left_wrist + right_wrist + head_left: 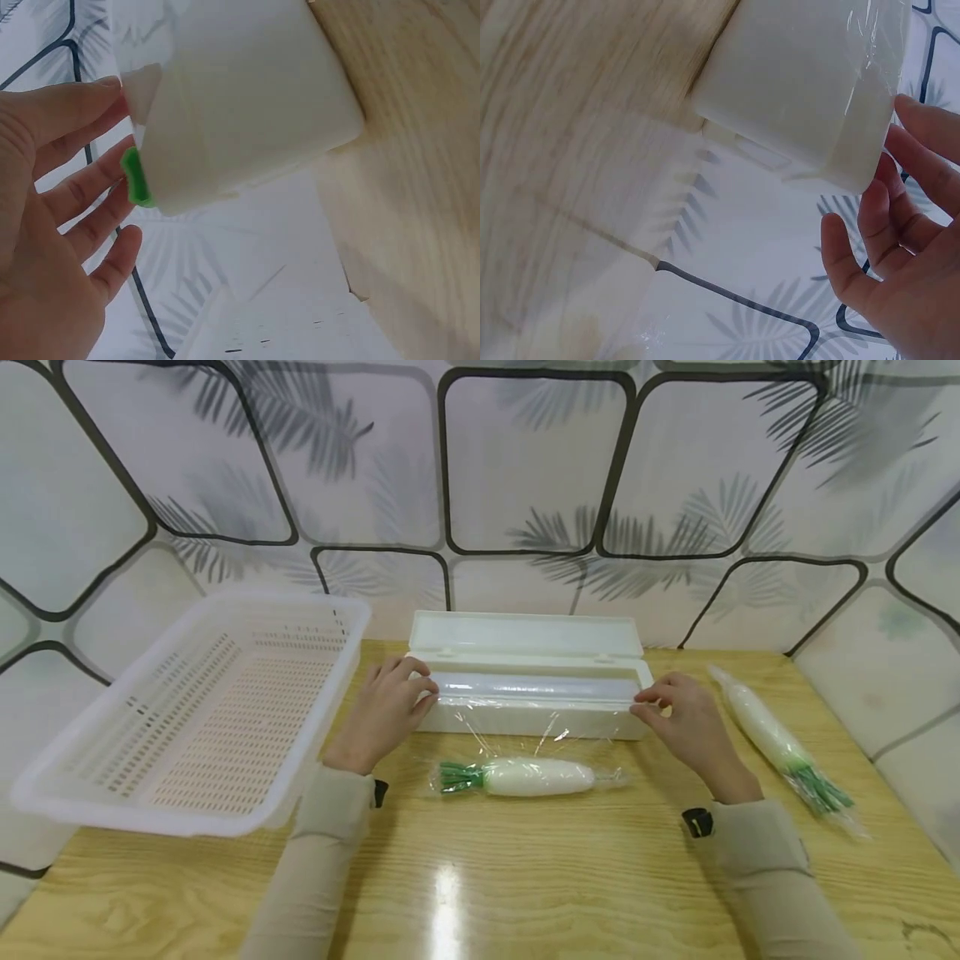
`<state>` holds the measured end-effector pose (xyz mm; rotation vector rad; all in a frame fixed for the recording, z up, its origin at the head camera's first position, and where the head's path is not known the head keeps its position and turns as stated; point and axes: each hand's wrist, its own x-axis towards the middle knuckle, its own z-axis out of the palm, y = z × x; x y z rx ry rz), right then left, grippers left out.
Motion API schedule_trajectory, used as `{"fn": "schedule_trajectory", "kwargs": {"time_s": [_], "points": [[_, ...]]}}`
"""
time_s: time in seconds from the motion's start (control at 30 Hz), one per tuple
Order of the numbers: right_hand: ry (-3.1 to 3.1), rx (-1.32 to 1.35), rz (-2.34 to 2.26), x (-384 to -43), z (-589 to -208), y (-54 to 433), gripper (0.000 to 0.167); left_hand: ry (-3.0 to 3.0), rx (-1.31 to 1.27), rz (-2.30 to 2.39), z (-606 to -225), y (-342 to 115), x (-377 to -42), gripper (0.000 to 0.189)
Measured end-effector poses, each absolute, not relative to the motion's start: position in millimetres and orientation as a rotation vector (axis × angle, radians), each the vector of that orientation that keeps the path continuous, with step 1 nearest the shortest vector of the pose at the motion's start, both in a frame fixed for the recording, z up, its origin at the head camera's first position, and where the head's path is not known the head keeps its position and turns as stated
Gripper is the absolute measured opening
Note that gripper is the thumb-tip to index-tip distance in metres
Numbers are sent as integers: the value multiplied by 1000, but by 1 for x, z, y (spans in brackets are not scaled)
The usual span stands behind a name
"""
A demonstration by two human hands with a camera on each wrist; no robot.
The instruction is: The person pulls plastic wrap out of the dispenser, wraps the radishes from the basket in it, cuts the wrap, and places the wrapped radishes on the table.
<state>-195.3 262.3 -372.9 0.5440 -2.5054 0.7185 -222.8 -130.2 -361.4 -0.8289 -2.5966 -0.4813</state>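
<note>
A white cling film dispenser [525,722] stands with its lid [525,633] raised and a roll of film [517,685] inside. Clear cling film [551,731] drapes over its front toward a white radish [536,776] with green stalks, which lies in film on the table. At the dispenser's left front corner, my left hand [386,710] pinches the film's edge between thumb and fingers. My right hand [690,722] pinches the film at the right front corner. In the left wrist view, a small green piece [136,178] shows at the dispenser's end, beside the fingers.
A white perforated plastic basket [273,777] stands on the left of the wooden table [525,885]. Another film-wrapped radish [772,722] lies at the right, near the table's edge. A patterned wall [532,468] rises directly behind the dispenser.
</note>
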Motion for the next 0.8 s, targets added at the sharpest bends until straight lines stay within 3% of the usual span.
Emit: {"fn": "schedule_trajectory", "kwargs": {"time_s": [0.8], "points": [[-2370,662,731,-194,-377,258,21,-2615,-802,-493,-373,-129,-226,4]]}}
